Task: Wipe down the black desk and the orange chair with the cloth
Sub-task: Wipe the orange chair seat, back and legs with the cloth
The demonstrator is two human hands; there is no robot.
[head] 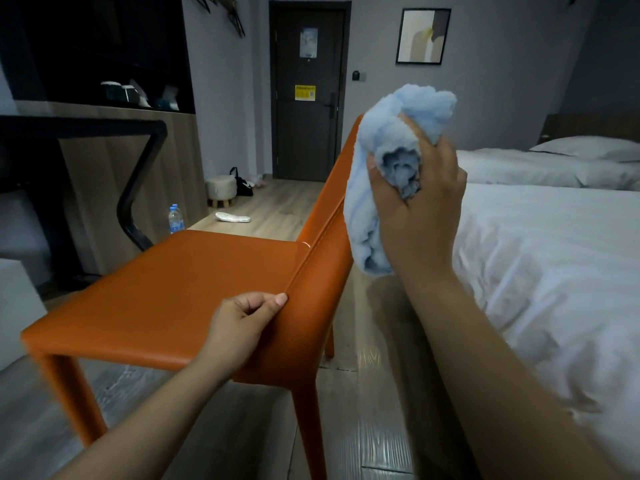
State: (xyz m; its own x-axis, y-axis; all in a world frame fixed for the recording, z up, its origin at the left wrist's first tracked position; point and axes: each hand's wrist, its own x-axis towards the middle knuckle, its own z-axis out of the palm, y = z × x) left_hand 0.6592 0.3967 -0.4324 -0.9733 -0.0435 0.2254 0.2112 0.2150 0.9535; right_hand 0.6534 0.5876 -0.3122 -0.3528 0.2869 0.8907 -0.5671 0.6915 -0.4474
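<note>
right hand (420, 216), raised in the upper middle of the frame, has its fingers curled tight round a bunched light-blue cloth (388, 161); the cloth bulges out above the fist and hangs down below it, right of the chair's backrest. whether the cloth touches the backrest edge i cannot tell. the left hand (242, 323), lower centre, sits on the near side of the orange chair (194, 278), just where seat meets backrest: fingers curled in, thumb tip pressed on the seam, holding the chair there. the chair stands on the wooden floor (374, 410), its seat reaching toward the left of the frame and its backrest rising toward the upper middle.

the black desk (86, 128) is at the left edge, well apart from both hands, its dark bent leg coming down behind the seat. a water bottle (175, 218) stands on the floor beside that leg. a white bed (554, 271) fills the right side, with a pillow (588, 148) on a second bed behind it. at the far end is a dark door (306, 98), a small round stool (221, 188) to its left, and a framed picture (423, 36) on the wall at upper right.
</note>
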